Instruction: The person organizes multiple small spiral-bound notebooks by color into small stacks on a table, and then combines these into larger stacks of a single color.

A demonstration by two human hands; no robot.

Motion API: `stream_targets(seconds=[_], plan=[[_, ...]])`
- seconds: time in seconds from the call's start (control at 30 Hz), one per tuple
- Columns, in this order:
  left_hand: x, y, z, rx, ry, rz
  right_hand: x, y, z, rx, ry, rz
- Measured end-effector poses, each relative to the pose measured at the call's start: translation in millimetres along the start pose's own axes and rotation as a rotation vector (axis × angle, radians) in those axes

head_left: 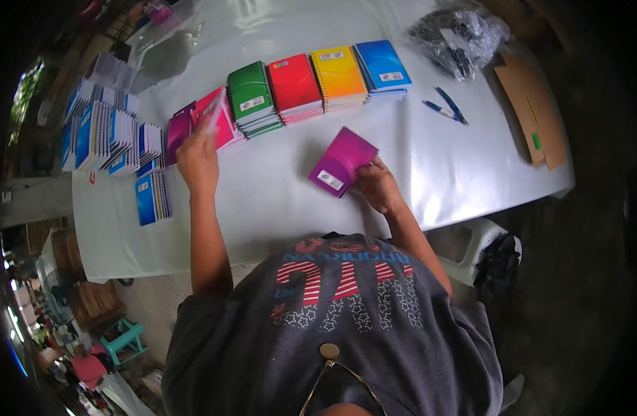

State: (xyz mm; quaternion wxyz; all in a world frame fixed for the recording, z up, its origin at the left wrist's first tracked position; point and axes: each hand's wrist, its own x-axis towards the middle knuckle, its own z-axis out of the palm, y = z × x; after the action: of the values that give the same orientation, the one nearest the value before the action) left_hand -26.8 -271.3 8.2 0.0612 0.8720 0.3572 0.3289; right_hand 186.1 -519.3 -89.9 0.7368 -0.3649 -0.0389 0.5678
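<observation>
My right hand (378, 186) grips a small purple spiral notebook (346, 158) by its right edge, above the table in front of me. The notebook is tilted, with a white label near its lower corner. Farther left, my left hand (198, 158) is closed and blurred at the stacks of purple notebooks (178, 132) and pink notebooks (226, 125). A blurred pink notebook edge (210, 113) stands up from its fingers. To the right of these run stacks of green notebooks (250, 97), red notebooks (291, 80), yellow notebooks (338, 73) and blue notebooks (381, 64).
Many blue spiral notebooks (100, 132) are piled at the table's left, with a smaller blue stack (151, 199) nearer me. Two blue pens (449, 109), crumpled clear plastic (460, 38) and a cardboard piece (533, 111) lie to the right. A white plastic chair (474, 243) stands beside the table.
</observation>
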Motion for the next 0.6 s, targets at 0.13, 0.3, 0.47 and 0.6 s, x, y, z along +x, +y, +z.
stream_targets(seconds=[0.13,0.3,0.47,0.6], plan=[[-24,78,1,-0.157,0.236,0.422,2,20,9,0.092,-0.079,0.083],[-108,108,53,-0.276,-0.306,0.557,-3,31,14,0.318,-0.171,0.13],[-54,88,52,-0.339,-0.179,0.436,0,32,16,-0.012,-0.025,0.106],[16,43,63,0.278,0.081,0.314,1,31,13,-0.021,-0.152,0.23]])
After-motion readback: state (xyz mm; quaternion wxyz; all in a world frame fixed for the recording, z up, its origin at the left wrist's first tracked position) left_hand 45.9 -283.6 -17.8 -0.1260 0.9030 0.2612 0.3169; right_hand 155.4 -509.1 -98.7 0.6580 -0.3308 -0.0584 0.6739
